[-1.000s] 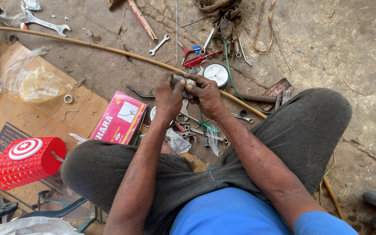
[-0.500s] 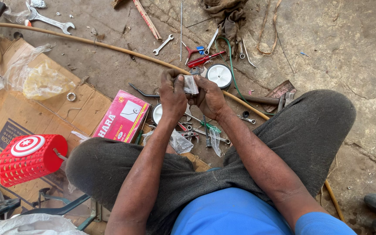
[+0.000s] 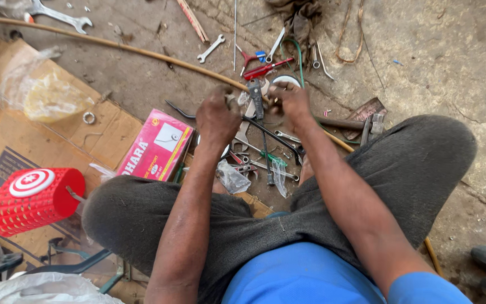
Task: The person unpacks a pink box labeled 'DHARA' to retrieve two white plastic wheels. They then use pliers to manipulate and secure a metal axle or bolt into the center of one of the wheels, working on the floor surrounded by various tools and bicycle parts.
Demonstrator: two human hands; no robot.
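Both hands, left hand [image 3: 217, 115] and right hand [image 3: 291, 101], are clamping a small metal part [image 3: 256, 95] between them, working it above scattered wrenches [image 3: 254, 149]; nothing looks finished.

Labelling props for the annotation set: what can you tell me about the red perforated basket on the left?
The red basket is a small tub that looks like plastic, its wall a grid of small holes. It lies tipped on its side on flattened brown cardboard, and the flat end facing the camera carries a round white-and-red ring design with a star. It sits left of the person's bent knee, below a pink and red carton. Neither hand touches it. Whether anything is inside cannot be seen.
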